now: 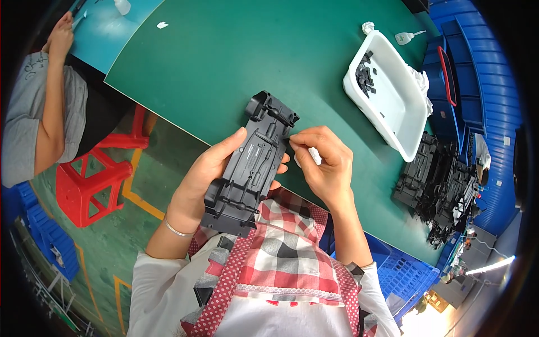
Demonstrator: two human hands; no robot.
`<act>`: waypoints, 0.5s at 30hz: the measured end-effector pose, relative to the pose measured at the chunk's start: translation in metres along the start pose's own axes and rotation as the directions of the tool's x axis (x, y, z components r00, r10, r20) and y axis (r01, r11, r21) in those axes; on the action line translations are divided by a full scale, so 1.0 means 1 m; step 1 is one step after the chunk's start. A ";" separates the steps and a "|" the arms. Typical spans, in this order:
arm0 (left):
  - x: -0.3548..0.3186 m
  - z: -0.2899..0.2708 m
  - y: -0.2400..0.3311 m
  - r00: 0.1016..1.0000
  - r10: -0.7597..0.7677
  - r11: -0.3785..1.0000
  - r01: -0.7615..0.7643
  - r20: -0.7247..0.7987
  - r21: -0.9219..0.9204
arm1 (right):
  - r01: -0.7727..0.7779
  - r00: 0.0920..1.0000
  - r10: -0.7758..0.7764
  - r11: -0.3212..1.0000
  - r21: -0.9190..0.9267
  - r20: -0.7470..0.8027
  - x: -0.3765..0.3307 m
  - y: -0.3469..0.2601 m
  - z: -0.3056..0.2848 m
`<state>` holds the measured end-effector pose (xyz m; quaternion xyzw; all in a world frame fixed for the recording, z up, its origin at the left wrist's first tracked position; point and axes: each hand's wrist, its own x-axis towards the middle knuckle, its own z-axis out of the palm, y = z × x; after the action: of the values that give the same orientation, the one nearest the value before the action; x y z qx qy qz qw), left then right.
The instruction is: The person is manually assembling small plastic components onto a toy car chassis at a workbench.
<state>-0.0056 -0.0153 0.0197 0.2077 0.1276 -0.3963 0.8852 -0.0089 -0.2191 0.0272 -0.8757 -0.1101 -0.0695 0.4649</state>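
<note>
My left hand grips a long black plastic toy-car chassis from underneath, holding it over the near edge of the green table. My right hand is at the chassis's right side, its thumb and forefinger pinched against the edge near the far end. A small white piece is tucked in that hand's palm. A thin bracelet circles my left wrist.
A white tray with small black parts stands at the right. Behind it lies a pile of black chassis parts and blue crates. Another person sits at the left beside a red stool.
</note>
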 end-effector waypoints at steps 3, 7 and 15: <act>-0.001 0.004 0.001 1.000 0.001 1.000 -0.001 -0.012 0.005 | 0.006 1.000 -0.006 1.000 -0.007 0.013 0.002 -0.003 -0.002; -0.001 0.007 0.001 0.999 0.000 1.000 0.001 -0.044 0.020 | 0.016 1.000 -0.016 1.000 -0.011 0.003 0.002 -0.002 -0.002; -0.002 0.013 0.000 0.999 -0.009 1.000 0.011 -0.054 0.023 | -0.039 0.999 0.041 0.996 0.080 -0.024 -0.002 0.004 -0.004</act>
<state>-0.0054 -0.0201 0.0319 0.2280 0.1476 -0.3965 0.8769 -0.0100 -0.2252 0.0254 -0.8576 -0.0891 -0.0671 0.5020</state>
